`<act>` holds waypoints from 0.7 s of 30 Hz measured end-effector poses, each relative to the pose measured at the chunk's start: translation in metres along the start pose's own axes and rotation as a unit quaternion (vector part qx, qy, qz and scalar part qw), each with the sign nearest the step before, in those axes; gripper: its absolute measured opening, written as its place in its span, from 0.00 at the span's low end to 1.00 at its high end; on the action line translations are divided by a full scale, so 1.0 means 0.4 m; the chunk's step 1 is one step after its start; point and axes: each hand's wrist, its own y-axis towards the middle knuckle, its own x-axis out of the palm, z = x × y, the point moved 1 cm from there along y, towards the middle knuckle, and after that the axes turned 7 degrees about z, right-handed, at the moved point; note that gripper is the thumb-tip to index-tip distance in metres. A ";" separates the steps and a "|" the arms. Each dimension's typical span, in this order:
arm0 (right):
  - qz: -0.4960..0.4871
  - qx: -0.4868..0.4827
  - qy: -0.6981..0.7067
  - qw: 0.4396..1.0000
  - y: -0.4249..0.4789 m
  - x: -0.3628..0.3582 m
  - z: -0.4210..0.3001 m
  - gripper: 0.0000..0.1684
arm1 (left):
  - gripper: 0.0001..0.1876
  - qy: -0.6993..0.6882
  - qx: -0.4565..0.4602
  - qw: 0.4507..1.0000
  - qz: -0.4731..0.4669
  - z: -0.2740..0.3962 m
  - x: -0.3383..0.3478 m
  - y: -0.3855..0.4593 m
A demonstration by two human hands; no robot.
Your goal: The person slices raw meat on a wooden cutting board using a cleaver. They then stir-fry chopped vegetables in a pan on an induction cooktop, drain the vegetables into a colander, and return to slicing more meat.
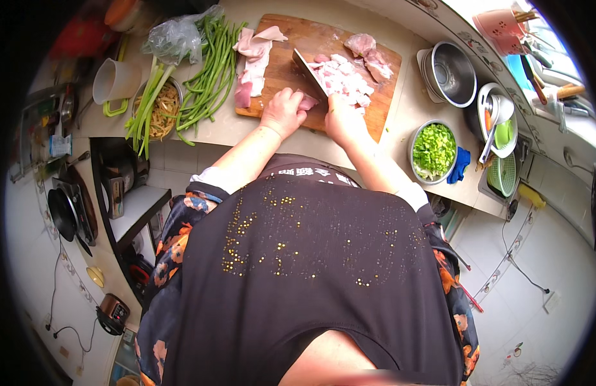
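On a wooden cutting board (pixel 278 58), my right hand (pixel 340 118) grips a cleaver (pixel 310 72), whose blade stands on edge and points away to the left. My left hand (pixel 283 112) holds a small piece of raw meat (pixel 307 102) against the board, just left of the blade. A pile of cut meat pieces (pixel 344 79) lies right of the cleaver. Larger raw meat chunks (pixel 370 55) rest at the board's far right. Pale strips of meat with skin (pixel 257 58) lie along its left side. The cleaver's handle is hidden by my right hand.
Long green beans (pixel 213 72), a plastic bag (pixel 175 41) and celery-like stalks (pixel 151 101) over a bowl lie left of the board. To the right are a metal bowl of chopped greens (pixel 434 150), a blue cloth (pixel 459 165), stacked bowls (pixel 450 72) and a sink holding a green basket (pixel 503 173).
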 end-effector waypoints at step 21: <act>0.016 -0.023 0.012 1.000 0.107 0.057 -0.091 0.13 | 0.11 0.030 0.033 0.999 -0.010 -0.022 0.023 0.039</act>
